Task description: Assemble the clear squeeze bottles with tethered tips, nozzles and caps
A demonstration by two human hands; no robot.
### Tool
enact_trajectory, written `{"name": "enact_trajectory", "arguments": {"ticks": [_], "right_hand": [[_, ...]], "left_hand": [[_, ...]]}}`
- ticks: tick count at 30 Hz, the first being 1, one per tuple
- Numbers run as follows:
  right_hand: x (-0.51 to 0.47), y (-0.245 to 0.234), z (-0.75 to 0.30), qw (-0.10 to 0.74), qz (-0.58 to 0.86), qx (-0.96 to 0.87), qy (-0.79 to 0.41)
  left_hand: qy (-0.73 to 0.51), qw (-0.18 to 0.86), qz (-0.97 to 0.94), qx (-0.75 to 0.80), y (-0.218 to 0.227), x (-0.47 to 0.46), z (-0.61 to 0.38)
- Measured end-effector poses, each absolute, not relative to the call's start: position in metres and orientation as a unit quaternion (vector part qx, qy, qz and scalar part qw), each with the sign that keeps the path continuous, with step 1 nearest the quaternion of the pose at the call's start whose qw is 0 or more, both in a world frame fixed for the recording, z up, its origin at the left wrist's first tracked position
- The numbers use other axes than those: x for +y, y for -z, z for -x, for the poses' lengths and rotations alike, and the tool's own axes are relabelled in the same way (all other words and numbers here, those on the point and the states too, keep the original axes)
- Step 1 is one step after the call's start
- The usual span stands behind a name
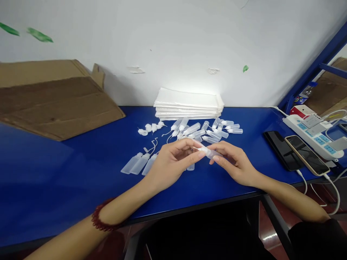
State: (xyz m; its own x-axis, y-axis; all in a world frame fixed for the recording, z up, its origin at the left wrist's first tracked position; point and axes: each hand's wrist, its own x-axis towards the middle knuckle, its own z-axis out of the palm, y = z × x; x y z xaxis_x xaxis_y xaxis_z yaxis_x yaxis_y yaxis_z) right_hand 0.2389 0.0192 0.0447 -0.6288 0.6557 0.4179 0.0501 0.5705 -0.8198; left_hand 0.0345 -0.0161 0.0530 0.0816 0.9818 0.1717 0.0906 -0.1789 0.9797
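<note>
Between my hands, above the blue table, is a small translucent squeeze bottle (pixel 214 154) with a white tip pointing left. My left hand (pixel 176 160) pinches the white cap (pixel 202 149) at its neck end. The bottle's body is in the fingers of my right hand (pixel 235 162). Behind my hands lies a loose pile of similar small bottles (pixel 193 129), some with thin white tips. To the left of my left hand, larger flat bottles (pixel 139 164) lie in a row, partly hidden by the hand. Thin bent tubes (pixel 154 144) lie just beyond them.
White padded envelopes (pixel 187 103) are stacked against the wall. Several white caps (pixel 150 128) lie left of the pile. Folded cardboard (pixel 59 101) covers the back left. At right are two phones (pixel 307 155) on cables and a power strip (pixel 314 135). The blue table (pixel 89 173) ends near my forearms.
</note>
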Motion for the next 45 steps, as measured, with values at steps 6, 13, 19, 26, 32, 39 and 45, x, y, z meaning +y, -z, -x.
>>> {"name": "enact_trajectory", "arguments": {"ticks": [6,13,19,26,32,39,45], "right_hand": [[0.020,-0.039,-0.239,0.402,0.198,-0.866,-0.223],[0.022,-0.034,-0.242,0.384,0.147,-0.907,-0.096],[0.022,-0.039,-0.243,0.364,0.217,-0.864,-0.272],[0.025,-0.043,-0.240,0.299,0.273,-0.676,-0.616],[0.021,-0.044,-0.241,0.326,0.281,-0.736,-0.523],[0.018,-0.043,-0.240,0.334,0.285,-0.795,-0.418],[0.025,-0.041,-0.240,0.277,0.283,-0.667,-0.631]], "left_hand": [[-0.448,0.427,-0.619,0.483,-0.058,-0.015,-0.034],[-0.388,0.475,-0.628,0.478,-0.057,-0.012,-0.031],[-0.423,0.327,-0.716,0.449,-0.050,-0.017,-0.034],[-0.443,0.024,-0.846,0.295,-0.041,-0.018,-0.034],[-0.424,0.199,-0.784,0.407,-0.049,-0.019,-0.035],[-0.356,0.380,-0.711,0.472,-0.054,-0.019,-0.037],[-0.403,-0.010,-0.853,0.331,-0.036,-0.020,-0.037]]}}
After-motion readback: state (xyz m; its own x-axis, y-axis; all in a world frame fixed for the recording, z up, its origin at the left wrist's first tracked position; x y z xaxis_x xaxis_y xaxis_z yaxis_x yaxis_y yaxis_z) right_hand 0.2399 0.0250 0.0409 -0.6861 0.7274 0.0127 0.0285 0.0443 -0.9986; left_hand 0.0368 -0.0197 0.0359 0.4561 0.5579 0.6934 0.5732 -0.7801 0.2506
